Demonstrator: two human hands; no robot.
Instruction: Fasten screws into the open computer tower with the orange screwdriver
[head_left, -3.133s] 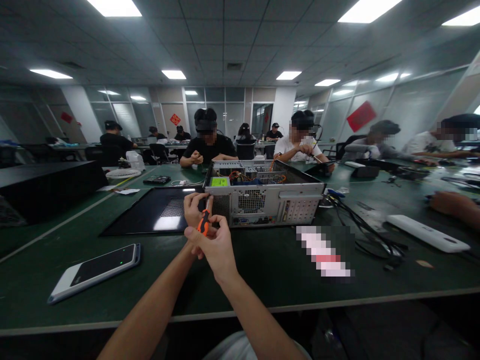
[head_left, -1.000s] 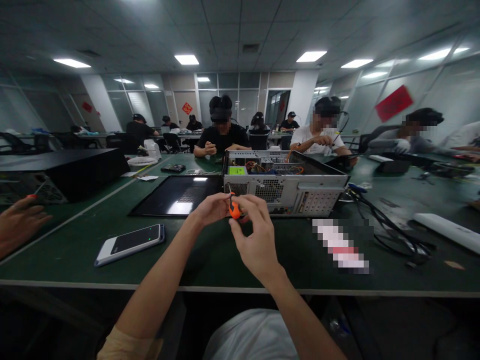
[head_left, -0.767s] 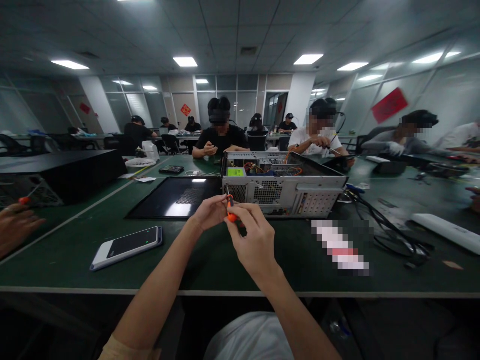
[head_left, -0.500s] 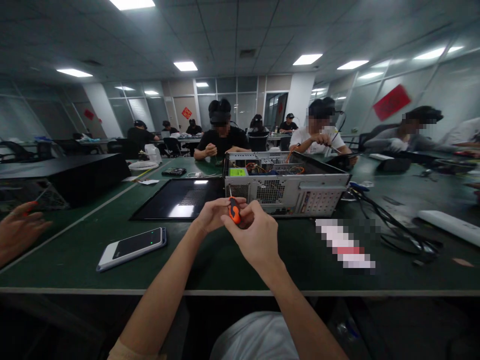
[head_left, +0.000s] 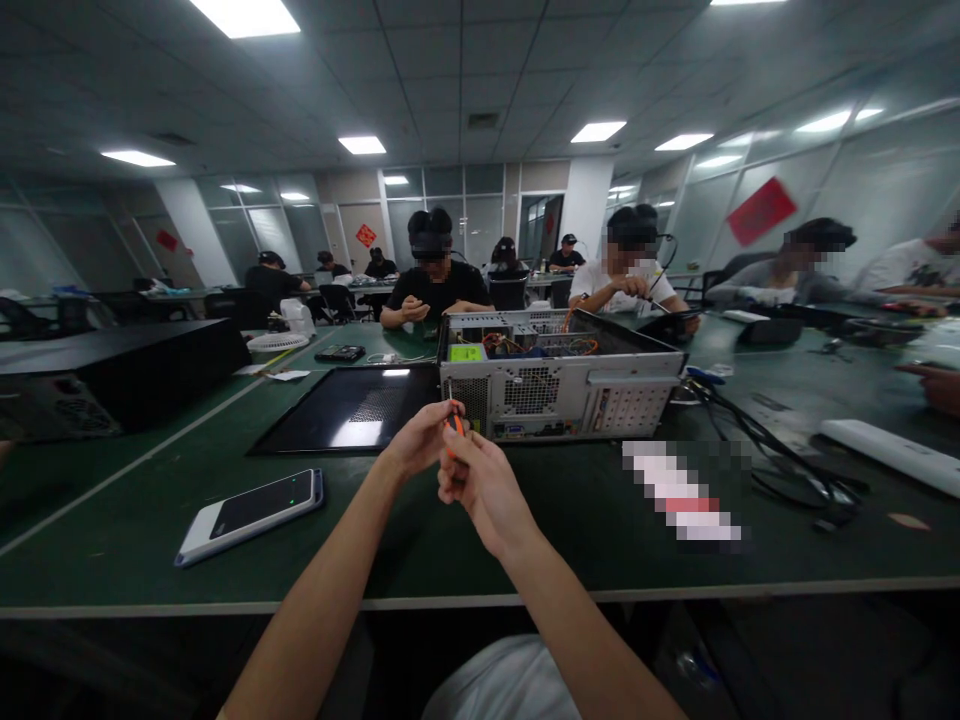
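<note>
Head camera: I am pinching the orange-handled screwdriver (head_left: pixel 453 424) between both hands, my left hand (head_left: pixel 417 441) and right hand (head_left: pixel 480 487) curling shut around it. I am holding it just before the rear panel of the open computer case (head_left: pixel 559 388) on the green table (head_left: pixel 525 530).

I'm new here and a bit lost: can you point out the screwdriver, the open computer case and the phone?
screwdriver (head_left: pixel 453 424), head view, orange handle.
computer case (head_left: pixel 637 377), head view, rear metal panel.
phone (head_left: pixel 259 504), head view, dark screen.
</note>
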